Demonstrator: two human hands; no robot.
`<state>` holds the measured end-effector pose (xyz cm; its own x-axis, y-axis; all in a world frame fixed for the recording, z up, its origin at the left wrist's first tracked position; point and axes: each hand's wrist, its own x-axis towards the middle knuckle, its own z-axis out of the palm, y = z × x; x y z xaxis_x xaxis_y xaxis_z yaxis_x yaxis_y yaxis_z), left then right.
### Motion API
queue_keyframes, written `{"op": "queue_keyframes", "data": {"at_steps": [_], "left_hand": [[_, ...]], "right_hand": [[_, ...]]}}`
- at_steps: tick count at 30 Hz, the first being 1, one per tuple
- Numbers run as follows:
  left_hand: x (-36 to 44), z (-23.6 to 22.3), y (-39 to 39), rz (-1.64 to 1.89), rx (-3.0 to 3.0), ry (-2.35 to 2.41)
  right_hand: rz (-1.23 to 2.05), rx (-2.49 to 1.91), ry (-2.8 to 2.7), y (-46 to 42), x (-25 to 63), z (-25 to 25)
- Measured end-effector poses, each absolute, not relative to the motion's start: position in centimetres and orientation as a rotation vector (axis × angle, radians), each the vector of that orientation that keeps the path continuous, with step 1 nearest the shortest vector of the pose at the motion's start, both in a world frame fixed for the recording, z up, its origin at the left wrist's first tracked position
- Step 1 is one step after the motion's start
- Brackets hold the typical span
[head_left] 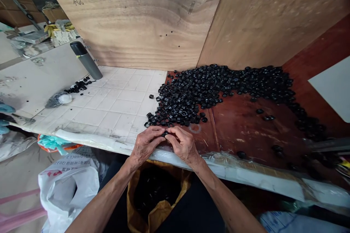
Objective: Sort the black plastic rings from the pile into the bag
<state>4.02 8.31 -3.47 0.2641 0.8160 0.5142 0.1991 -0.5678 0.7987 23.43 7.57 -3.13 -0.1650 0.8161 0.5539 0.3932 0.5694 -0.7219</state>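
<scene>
Item: small black ring point(164, 134), pinched between the fingertips of left hand point(146, 143) and right hand point(183, 145) at the tabletop point(115, 109) near edge; both grips clamped on it. Likely light, stiff, smooth, best held by its rim. Stock: heap of black rings point(207, 87) just behind. Open yellow bag point(160, 193) below the edge. Clear tiled room left; flask point(86, 60) well apart.
</scene>
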Motion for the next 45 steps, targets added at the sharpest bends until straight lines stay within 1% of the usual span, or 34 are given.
{"op": "queue_keyframes", "data": {"at_steps": [9, 14, 19, 22, 27, 34, 40, 45], "left_hand": [[4.3, -2.8, 8.4, 1.243, 1.704, 0.958], [4.2, -2.9, 8.4, 1.306, 1.760, 0.901], [4.2, -3.1, 8.2, 1.346, 1.831, 0.851], [4.3, -2.9, 8.2, 1.310, 1.726, 0.884], [4.3, -2.5, 8.4, 1.252, 1.561, 0.910], [4.8, -2.3, 8.5, 1.136, 1.108, 0.916], [4.9, -1.9, 8.6, 1.099, 1.101, 0.863], [4.8, -2.2, 8.2, 1.185, 1.337, 0.869]], "right_hand": [[0.503, -0.859, -1.755, 7.8, 23.5, -3.2], [0.513, -0.952, -1.788, 7.7, 23.4, -3.6], [0.600, -1.017, -1.784, 7.5, 23.4, -3.7], [0.607, -0.977, -1.751, 7.6, 23.4, -3.4], [0.523, -0.829, -1.734, 7.9, 23.2, -2.7], [0.560, -0.793, -1.699, 7.9, 23.3, -2.2], [0.607, -0.840, -1.687, 7.8, 23.4, -2.8], [0.547, -0.994, -1.693, 7.6, 23.0, -3.8]]}}
